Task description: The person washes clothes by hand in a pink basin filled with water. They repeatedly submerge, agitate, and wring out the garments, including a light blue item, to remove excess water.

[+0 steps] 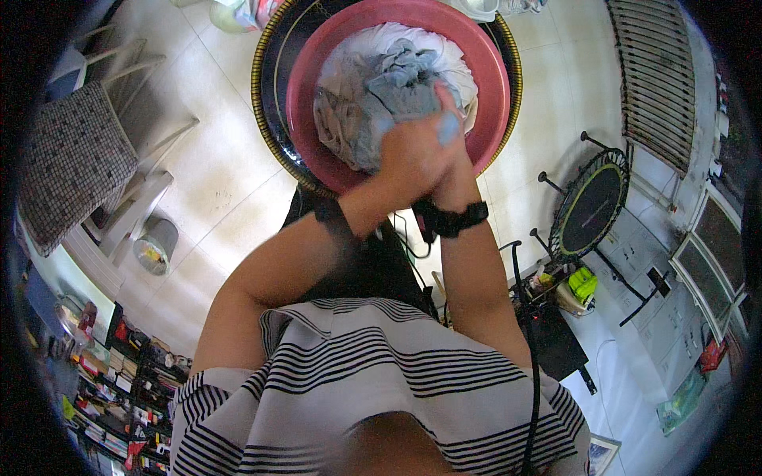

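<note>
A pink plastic basin (497, 107) holds a heap of wet-looking laundry. Grey-blue cloth (408, 95) lies bunched on top, with white cloth (452, 53) behind it and beige cloth (336, 116) along the left. My left hand (414, 149) and my right hand (457, 156) are pressed together at the near side of the basin, both blurred by motion. Bits of the grey-blue cloth show between and beside them, gripped in the fingers. Most of my fingertips are hidden. Dark bands circle both wrists.
The basin stands on a round black table (271, 98) with a gold-patterned rim. On the right are a mini trampoline (589, 205) on its side and a slatted rack (655, 77). A waste bin (156, 245) and a cloth-covered chair (77, 160) stand left. A black cable (531, 357) hangs beside my right arm.
</note>
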Demonstrator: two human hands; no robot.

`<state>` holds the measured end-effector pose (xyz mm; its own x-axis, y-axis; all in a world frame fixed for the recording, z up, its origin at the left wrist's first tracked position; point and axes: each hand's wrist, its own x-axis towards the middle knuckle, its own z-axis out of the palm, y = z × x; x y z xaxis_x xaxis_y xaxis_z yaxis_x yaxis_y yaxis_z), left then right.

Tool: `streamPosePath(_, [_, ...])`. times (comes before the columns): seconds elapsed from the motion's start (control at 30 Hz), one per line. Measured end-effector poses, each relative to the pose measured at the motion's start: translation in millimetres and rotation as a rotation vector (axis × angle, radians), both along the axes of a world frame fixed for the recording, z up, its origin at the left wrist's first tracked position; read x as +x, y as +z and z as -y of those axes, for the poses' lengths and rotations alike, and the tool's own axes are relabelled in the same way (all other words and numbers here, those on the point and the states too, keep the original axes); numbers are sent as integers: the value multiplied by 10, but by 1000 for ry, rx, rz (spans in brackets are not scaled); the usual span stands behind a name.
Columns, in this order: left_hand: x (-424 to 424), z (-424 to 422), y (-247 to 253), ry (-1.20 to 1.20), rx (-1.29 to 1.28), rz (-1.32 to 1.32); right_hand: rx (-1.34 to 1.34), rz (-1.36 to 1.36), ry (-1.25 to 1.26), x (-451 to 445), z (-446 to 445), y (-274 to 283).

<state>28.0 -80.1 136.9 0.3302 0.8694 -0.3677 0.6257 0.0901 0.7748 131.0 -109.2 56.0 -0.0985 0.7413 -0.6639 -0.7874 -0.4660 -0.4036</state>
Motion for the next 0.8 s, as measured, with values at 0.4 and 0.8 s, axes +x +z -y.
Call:
streamPosePath(0.4, [-542,-15,-547,556,-579,541,50,193,-192,36,19,832])
streamPosePath(0.8, [-362,-135,-279,25,-275,310,-104,57,-62,187,376,329])
